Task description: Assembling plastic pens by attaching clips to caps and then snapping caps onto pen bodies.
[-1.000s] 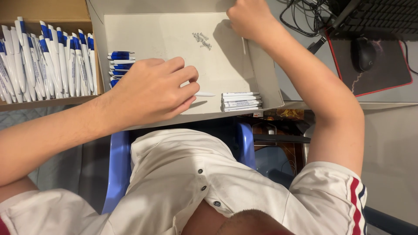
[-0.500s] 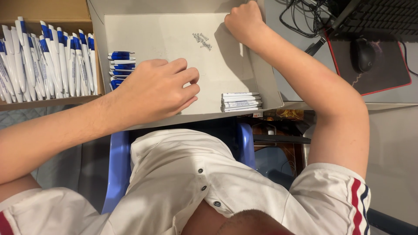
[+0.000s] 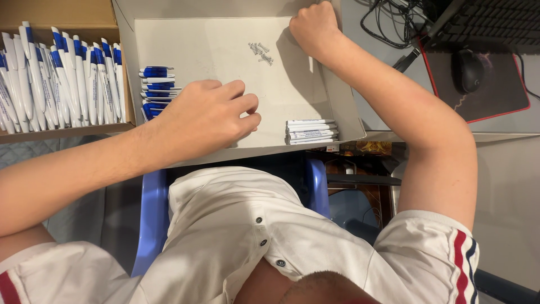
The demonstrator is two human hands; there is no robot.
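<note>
Currently, pens are being handled in a shallow white tray (image 3: 225,56). The left hand (image 3: 205,115), fingers curled, rests beside the blue-capped pens (image 3: 157,90); whether one is pinched cannot be told. The right hand (image 3: 314,28) is closed at the tray's far edge. A small stack of white barrels (image 3: 311,131) lies by the near edge; many assembled pens (image 3: 62,79) are seen in the cardboard box at left, so the work appears well advanced.

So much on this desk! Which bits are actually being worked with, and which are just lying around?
In use: left hand, right hand, shallow white box, blue pen parts, white pen barrels, small springs, pens in cardboard box.
Lying about: mouse, mouse pad, keyboard, cables.
</note>
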